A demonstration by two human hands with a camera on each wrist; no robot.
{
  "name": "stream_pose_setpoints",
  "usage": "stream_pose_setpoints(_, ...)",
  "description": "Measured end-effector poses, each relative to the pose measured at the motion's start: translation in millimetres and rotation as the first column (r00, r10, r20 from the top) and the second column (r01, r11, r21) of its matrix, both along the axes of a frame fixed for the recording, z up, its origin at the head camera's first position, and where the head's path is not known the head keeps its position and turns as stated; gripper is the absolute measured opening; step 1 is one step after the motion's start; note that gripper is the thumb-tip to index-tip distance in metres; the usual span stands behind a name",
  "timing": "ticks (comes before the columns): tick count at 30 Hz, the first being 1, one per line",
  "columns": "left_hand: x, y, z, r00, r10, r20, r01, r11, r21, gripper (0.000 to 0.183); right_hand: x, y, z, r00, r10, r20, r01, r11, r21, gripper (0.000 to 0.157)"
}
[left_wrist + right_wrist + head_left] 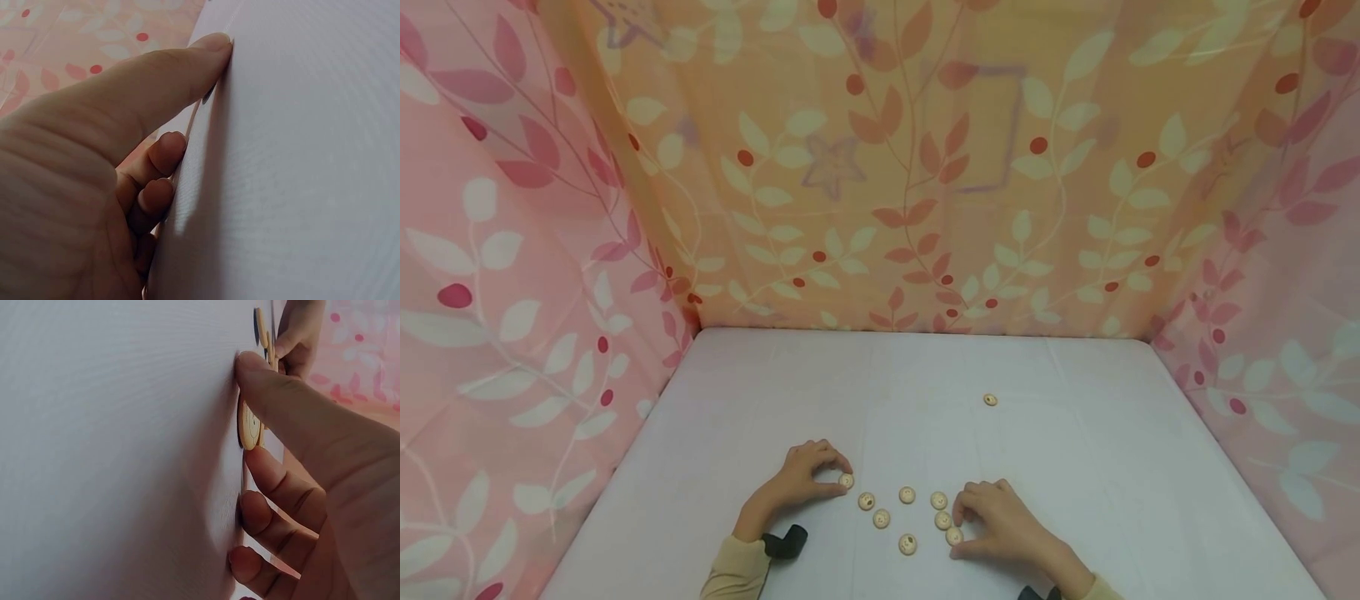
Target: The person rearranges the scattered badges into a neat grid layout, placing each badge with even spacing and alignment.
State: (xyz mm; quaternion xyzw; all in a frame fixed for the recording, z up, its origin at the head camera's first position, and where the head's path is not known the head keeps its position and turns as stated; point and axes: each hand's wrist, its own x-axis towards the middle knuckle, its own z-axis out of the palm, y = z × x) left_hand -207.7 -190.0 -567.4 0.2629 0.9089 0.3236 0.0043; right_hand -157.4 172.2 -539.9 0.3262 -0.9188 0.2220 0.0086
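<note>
My left hand (808,475) rests on the white table with thumb and index finger bent around a small round wooden disc (846,481), pinching it by its edges. In the left wrist view the thumb (181,75) hides most of that disc. On the right, my right hand (1000,525) holds another wooden disc (954,536) between thumb and forefinger. The right wrist view shows this disc (251,422) lying flat on the cloth. Touching or nearly touching it is a disc (943,520), with one more disc (938,500) just beyond. Dark markings show on the discs' faces.
Between the hands lie several similar discs, among them a far disc (907,495), a near disc (907,544) and a left disc (867,501). A lone disc (990,400) sits farther back. Patterned curtains (910,167) enclose the white table (775,375) at back and sides.
</note>
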Motion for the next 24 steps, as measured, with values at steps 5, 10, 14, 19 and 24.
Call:
stream_pose_setpoints(5,0.1,-0.6,-0.4,1.000,-0.002,0.001,0.002,1.000,0.007,0.022,1.3,-0.5,1.0,1.000,-0.004,0.028,0.003,1.000,0.012,0.037)
stream_pose_setpoints(10,-0.7,-1.2,-0.8,1.000,-0.002,0.003,0.002,1.000,0.009,0.023,0.7,0.0,0.8,0.998,-0.009,0.062,0.008,1.000,0.020,0.034)
stream_pose_setpoints(14,-1.4,-1.4,-0.5,1.000,-0.005,0.005,0.005,1.000,0.007,0.023,-0.7,0.0,-0.7,0.998,-0.010,0.062,0.009,1.000,0.020,0.033)
stream_pose_setpoints(19,-1.1,-1.2,0.3,1.000,-0.007,0.007,0.007,1.000,0.006,0.023,0.3,-0.4,2.3,0.998,-0.009,0.061,0.007,0.999,0.041,0.032)
stream_pose_setpoints(24,-0.7,-0.7,0.8,1.000,-0.013,-0.003,0.013,1.000,0.009,0.023,2.2,-1.2,7.8,0.999,0.009,0.037,-0.011,0.998,0.069,0.028)
